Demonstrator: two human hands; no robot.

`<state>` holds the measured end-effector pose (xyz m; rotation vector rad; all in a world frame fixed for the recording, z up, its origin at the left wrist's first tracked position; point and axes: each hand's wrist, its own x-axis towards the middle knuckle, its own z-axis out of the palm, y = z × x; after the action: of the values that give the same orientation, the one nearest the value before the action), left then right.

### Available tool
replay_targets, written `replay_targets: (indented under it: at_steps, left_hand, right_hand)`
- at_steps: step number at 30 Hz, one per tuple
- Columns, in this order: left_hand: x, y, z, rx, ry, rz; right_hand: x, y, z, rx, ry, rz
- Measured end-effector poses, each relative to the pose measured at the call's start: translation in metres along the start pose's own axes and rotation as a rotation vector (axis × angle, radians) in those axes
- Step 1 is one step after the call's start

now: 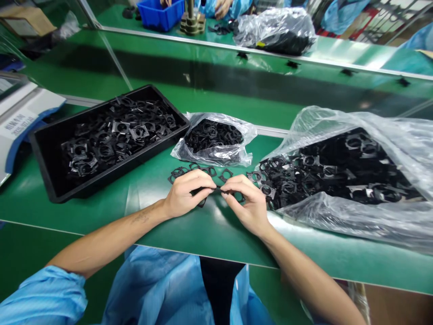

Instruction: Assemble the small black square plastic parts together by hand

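My left hand (186, 193) and my right hand (246, 198) meet over the green table, fingertips pinched on a small black part (217, 189) seen nearly edge-on. Its full shape is hidden by my fingers. Just beyond my hands lie several loose black ring-shaped parts (179, 171) on the tabletop. A clear plastic bag (245, 135) of small black rings stands behind them. On the right, a large open plastic bag (318, 212) spills black ring parts toward my right hand. To the left is a black tray (111, 192) holding many similar black frames with round holes.
A white and blue machine (27, 110) stands at the far left edge. Beyond a low clear partition, co-workers' hands (223, 6) show near a blue bin (160, 16), a metal fixture (192, 22) and another filled plastic bag (277, 25).
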<state>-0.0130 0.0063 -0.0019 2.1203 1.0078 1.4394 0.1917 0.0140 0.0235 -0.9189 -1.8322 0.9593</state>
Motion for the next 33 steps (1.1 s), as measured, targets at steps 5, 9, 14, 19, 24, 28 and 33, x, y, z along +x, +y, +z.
replay_targets:
  at_steps: [5, 9, 14, 19, 24, 28, 33]
  left_hand:
    - [0.0003, -0.0002, -0.0002, -0.005, -0.010, -0.004]
    - [0.0000, -0.0005, 0.0003, 0.001, -0.019, 0.018]
    - [0.0003, -0.0010, 0.0004, 0.009, -0.021, 0.037]
    - [0.0003, -0.0012, 0.0006, 0.009, -0.029, 0.044]
    - [-0.0002, -0.0017, 0.0006, -0.007, -0.038, 0.034]
    - [0.0000, -0.0019, 0.0007, -0.016, -0.059, 0.027]
    - [0.0002, -0.0021, 0.0011, -0.027, -0.084, 0.015]
  right_hand:
    - [0.0003, -0.0002, -0.0003, 0.003, -0.014, 0.004]
    - [0.0011, 0.0006, -0.0012, 0.002, -0.031, -0.015]
    - [0.0020, 0.0010, -0.0014, 0.016, -0.039, -0.048]
    - [0.0021, 0.0014, -0.0017, 0.018, -0.050, -0.047]
    - [0.0017, 0.0017, -0.0012, 0.021, -0.056, -0.058]
    - [0.0016, 0.0014, -0.0009, 0.015, -0.054, -0.044]
    - [0.0013, 0.0028, -0.0001, -0.001, -0.046, 0.001]
